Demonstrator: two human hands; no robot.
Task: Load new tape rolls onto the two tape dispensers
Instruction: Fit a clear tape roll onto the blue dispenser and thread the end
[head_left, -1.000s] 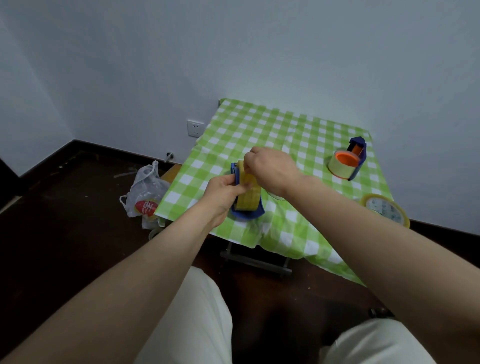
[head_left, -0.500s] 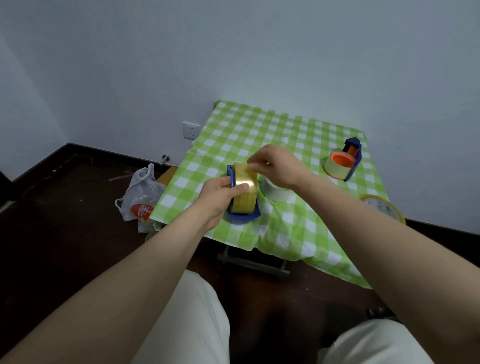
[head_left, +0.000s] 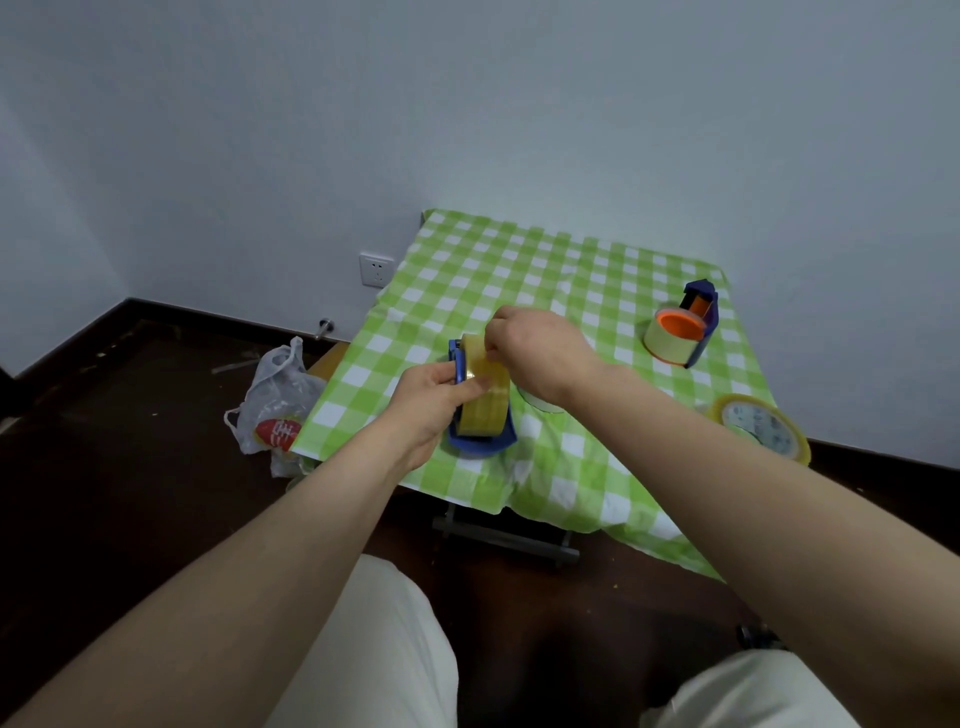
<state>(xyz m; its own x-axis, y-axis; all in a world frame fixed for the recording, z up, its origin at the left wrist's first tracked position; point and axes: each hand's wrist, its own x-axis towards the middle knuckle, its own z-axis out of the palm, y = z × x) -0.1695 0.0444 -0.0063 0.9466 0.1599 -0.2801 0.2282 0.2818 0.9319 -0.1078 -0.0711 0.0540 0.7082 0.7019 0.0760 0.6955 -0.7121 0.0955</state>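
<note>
Blue dispenser (head_left: 485, 446) stands on edge nr front-left of green-check table (head_left: 519, 270). Its long axis runs near-to-far, far end leaning a bit left. Yellow tape roll (head_left: 491, 410) sits upright in it, hole axis left-right, band facing the cam. L hand (head_left: 428, 397) grips dispenser + roll from the left, thumb across the band. R hand (head_left: 537, 353) reaches in from above, fingertips pinching roll's top edge; can't tell if a tape end is lifted. 2nd dispenser (head_left: 702, 317), w/ pale roll (head_left: 662, 340) on orange hub (head_left: 680, 325), sits far right, narrow end twd wall. Loose roll (head_left: 761, 423) lies flat at right edge.
</note>
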